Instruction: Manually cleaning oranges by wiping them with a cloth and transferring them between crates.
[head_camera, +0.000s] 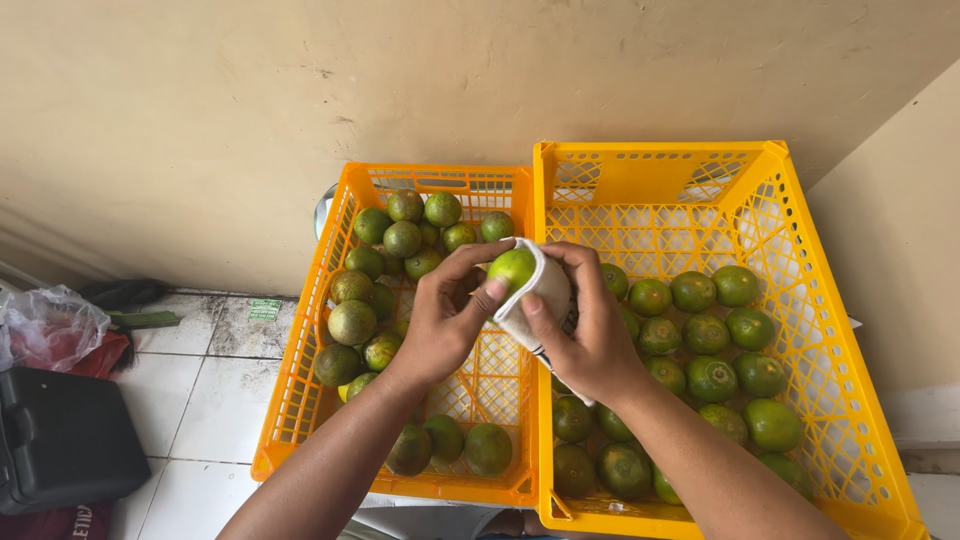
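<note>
**Two hands, one green citrus fruit above two yellow crates**

Both hands meet over the seam between the crates. The left hand (440, 325) closes its fingers (462, 262) around a green citrus fruit (513, 267), thumb pressing near the top. The right hand (590, 335) grips a white cloth (540, 300) wrapped against the fruit's right side, its fingers curled over the fabric. The fruit is held in the air, above the shared rims, touching neither crate.

The left crate (300, 380) holds a looser scatter of green fruit (352, 322), some dull or yellowish, with bare mesh showing in the middle. The right crate (850, 400) is taller and holds glossier green fruit (712, 378) packed toward its near end.

By its look, the fruit is firm, round and fairly light, with a smooth rind that could slip under a loose hold; cupping it around its widest part seems safest, and hard pinching might bruise it. The cloth is soft and limp, so it needs bunching in the palm

Beyond the crates are a tiled floor (200, 390), a black case (65, 440) and a plastic bag (45, 325)
</note>
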